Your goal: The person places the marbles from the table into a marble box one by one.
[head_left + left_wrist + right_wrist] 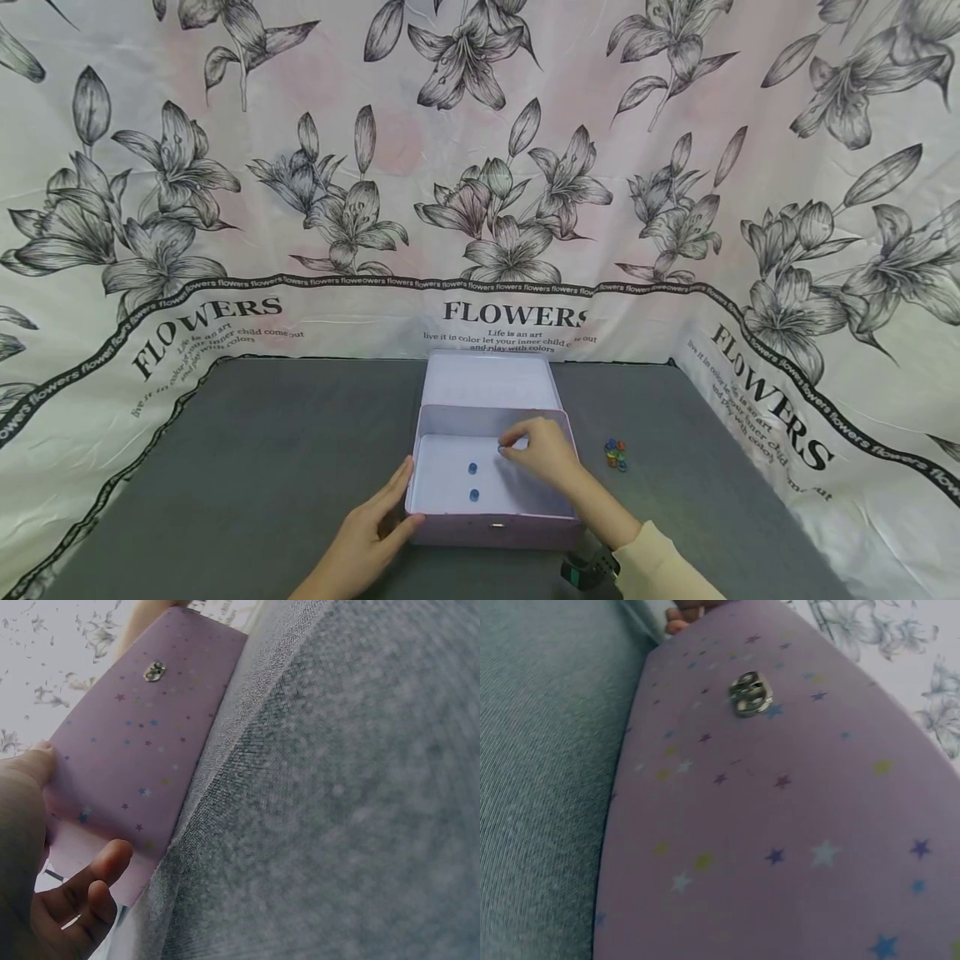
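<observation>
A pale lilac box point(495, 531) with small stars and a metal clasp point(751, 694) stands with its lid point(491, 379) raised at the back. Inside, two small blue beads point(472, 468) lie on the white floor, one nearer the front. Over the box's right half, my right hand point(543, 452) pinches a small blue bead between thumb and fingertips; most of that bead is hidden. My left hand point(367, 533) rests against the front left corner, its fingers straight along the left side and the thumb at the front rim. The right wrist view does not show the right hand.
Right of the box, a small cluster of coloured beads point(615, 454) lies on the dark grey tabletop point(285, 450). A white cloth with printed flowers point(510, 242) hangs behind and along both sides. A dark strap point(588, 571) shows below the right wrist.
</observation>
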